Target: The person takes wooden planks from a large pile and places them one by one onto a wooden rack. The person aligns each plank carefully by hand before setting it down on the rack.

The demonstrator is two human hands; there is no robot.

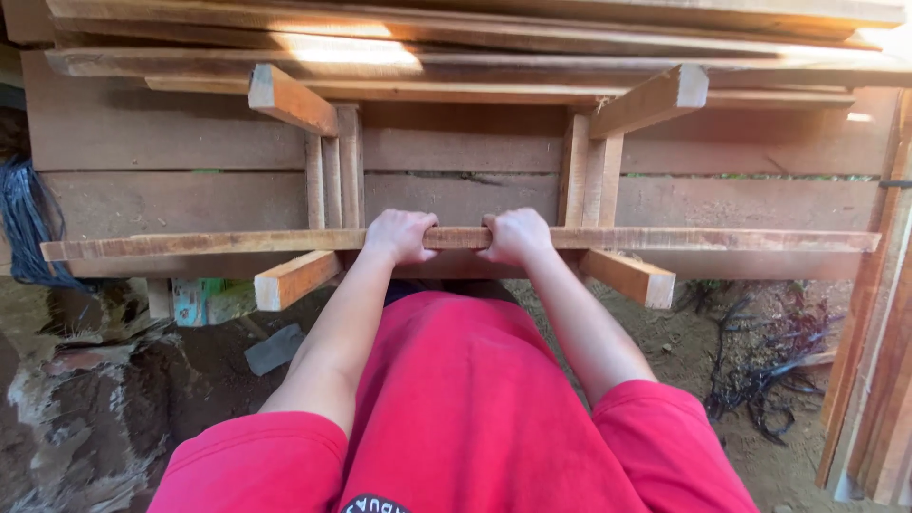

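Your left hand (400, 235) and right hand (516, 235) are both clenched around the long wooden slat (722, 239), close together at its middle. It looks stiff, light and rough-sawn, so mind splinters.

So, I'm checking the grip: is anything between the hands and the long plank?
Nothing visible. The left hand and the right hand are both wrapped directly around the long plank, close together near its middle.

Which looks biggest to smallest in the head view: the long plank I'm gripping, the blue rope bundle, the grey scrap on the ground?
1. long plank, held by left hand and right hand
2. blue rope bundle, partly cut off
3. grey scrap
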